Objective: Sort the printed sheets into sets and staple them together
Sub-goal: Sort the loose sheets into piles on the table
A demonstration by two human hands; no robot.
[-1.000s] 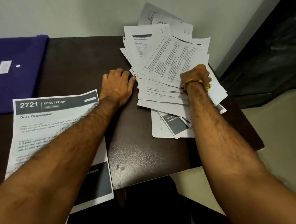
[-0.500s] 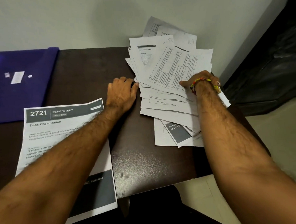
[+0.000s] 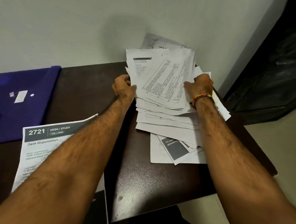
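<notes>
Upper left of the frame: we're seeing a blue folder [image 3: 24,99] lying on the dark table [image 3: 86,90]. Lower left: the printed sheet headed "2721 DESK / STUDY" [image 3: 39,142] is lying under our left forearm. Centre: our left hand [image 3: 123,89] is gripping the left edge of the loose paper pile [image 3: 161,88], fingers curled. Right of centre: our right hand [image 3: 200,86] is gripping the pile's right side.

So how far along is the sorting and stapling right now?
Early. One sheet headed 2721 Desk Organization lies apart on the dark table, possibly the first one sorted. Both hands, left hand and right hand, grip the sides of the loose paper pile, which is still jumbled. No stapler is in view, so stapling remains undone.
</notes>
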